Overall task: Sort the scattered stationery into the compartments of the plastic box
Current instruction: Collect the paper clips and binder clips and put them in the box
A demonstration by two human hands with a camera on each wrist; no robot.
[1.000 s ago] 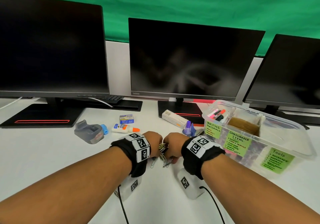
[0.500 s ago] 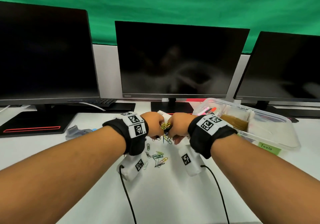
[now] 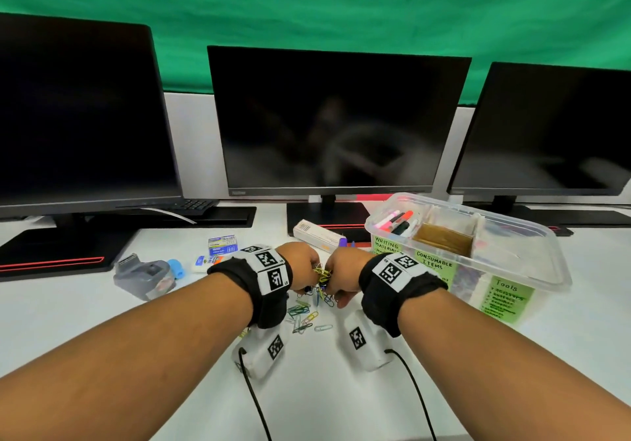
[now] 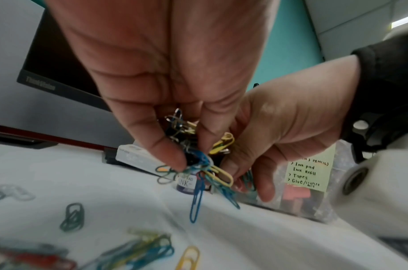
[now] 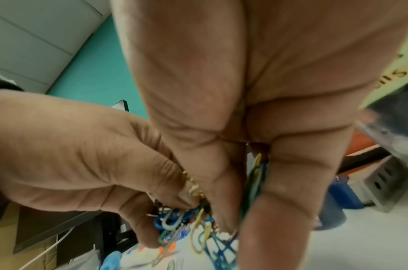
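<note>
Pinching a tangled bunch of coloured paper clips [image 4: 199,160] between curled fingertips [image 4: 173,160] of the left hand [image 3: 302,266], with thumb and forefinger pressed together on the wires. Gripping the same bunch [image 3: 321,275] from the other side with the right hand [image 3: 345,269], fingers [image 5: 223,206] curled in and closing on green, yellow and blue clips [image 5: 198,219]. Holding both hands knuckle to knuckle, raised just above the white desk [image 3: 170,321]. Dangling a few blue and yellow clips down from the bunch toward the surface. Leaving a loose scatter of paper clips [image 3: 304,316] lying on the desk directly below the hands, between the two wrist cameras. Sitting just right of the right hand: the clear plastic box [image 3: 532,269], with green labels reading writing materials, consumable items and tools on its front wall. Lying in its left rear compartment: markers [image 3: 396,220]. Resting behind the hands: a long white carton [image 3: 316,232] and a small ink bottle [image 4: 187,184]. Lying to the left: a glue bottle [image 3: 205,261], a small staples box [image 3: 222,244] and a grey stapler [image 3: 145,275]. Standing at the back: three dark monitors [image 3: 327,126].
</note>
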